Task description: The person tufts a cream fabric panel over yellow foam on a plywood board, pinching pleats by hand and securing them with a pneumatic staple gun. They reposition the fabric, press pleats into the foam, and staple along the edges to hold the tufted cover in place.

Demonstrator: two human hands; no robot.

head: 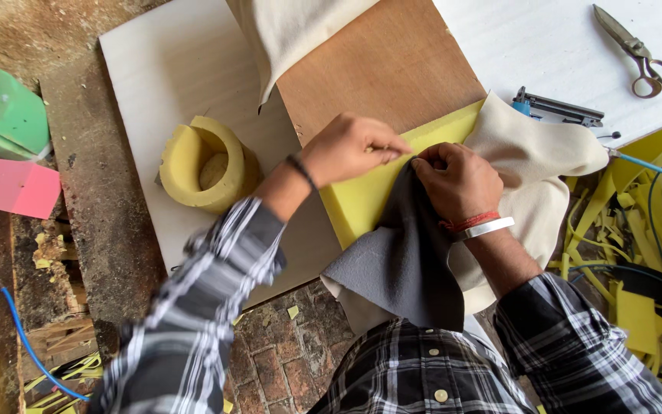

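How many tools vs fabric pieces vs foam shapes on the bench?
Tools: 2, scissors and a blue stapler.
Fabric pieces in hand: 2, grey and cream.
Foam shapes: 2, yellow slab and curled ring.
Total: 6

so the dark grey cloth (pixel 404 261) pinched by both hands looks like matt suede-ish fabric, soft nap, no shine. Under it sits a yellow foam slab (pixel 362 195), spongy and dull. Right of the foam there's cream cloth (pixel 526 157), smooth woven stuff. Behind the foam is a brown plywood board (pixel 381 65), flat and matt. Left of the foam, a curled yellow foam offcut (pixel 204 162) with rough cut faces. Far right of the foam, worn metal scissors (pixel 637 50), dull brassy finish
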